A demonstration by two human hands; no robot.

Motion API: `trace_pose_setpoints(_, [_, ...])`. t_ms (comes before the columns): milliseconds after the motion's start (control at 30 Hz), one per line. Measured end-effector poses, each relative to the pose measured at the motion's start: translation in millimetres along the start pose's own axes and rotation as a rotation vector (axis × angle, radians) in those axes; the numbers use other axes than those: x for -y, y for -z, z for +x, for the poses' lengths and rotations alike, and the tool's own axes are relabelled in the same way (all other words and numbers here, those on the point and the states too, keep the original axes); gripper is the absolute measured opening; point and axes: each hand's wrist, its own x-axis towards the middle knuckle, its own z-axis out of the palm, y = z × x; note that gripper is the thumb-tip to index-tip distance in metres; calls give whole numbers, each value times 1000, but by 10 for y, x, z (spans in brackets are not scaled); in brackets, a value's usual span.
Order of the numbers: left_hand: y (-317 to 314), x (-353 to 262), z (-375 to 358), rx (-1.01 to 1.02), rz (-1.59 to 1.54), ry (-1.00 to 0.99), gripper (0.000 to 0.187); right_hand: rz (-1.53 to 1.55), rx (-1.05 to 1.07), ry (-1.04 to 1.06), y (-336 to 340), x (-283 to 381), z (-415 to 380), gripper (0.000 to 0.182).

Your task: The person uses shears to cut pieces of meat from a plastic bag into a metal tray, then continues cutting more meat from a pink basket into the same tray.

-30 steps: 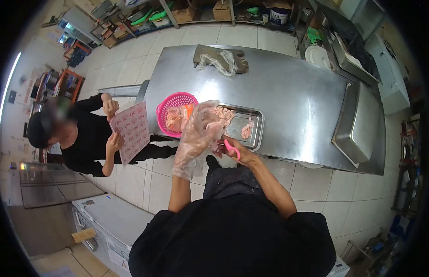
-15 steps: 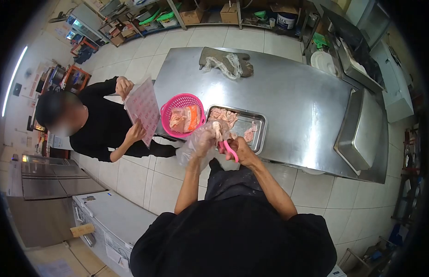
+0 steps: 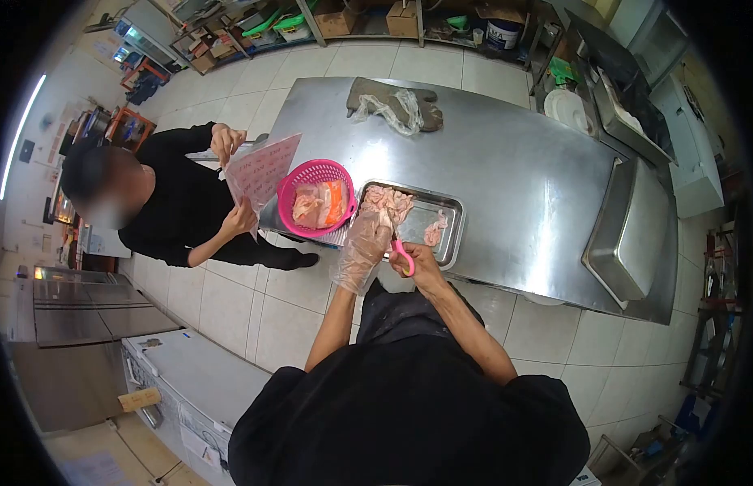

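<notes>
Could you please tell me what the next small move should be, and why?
Probably one small snip into the pale meat at the gloved left hand: the right hand holds pink-handled scissors close beside it, near the metal tray, where more meat lies. The blades are hard to make out, so this is only a judgement.

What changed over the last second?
Gloved left hand cleared the view of the pink basket, now at the tray's near-left corner. Printed sheet shifted toward the basket. Same: right hand holding pink-handled scissors; basket, tray, mitt in place.
</notes>
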Motion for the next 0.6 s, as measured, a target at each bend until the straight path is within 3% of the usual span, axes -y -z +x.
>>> trace_pose_setpoints(100, [-37,35,12,-55,200,-221,12,117,68,58,25,-81,115,24])
trace_pose_setpoints(200, [-30,2,21,-4,257,-258,11,404,57,-69,11,-8,82,20])
trace_pose_setpoints(333, [19,-104,122,127,-186,338,10,-29,-94,-1,129,-140,115,23])
trace_pose_setpoints(400, [131,-110,277,154,-429,525,28,-295,-170,116,218,-233,168,22])
trace_pose_setpoints(500, [400,-307,515,-43,-803,419,35,-181,-75,77,166,-69,53,26])
trace_pose_setpoints(600, [513,-264,602,104,-871,321,42,167,223,89,126,-17,67,40])
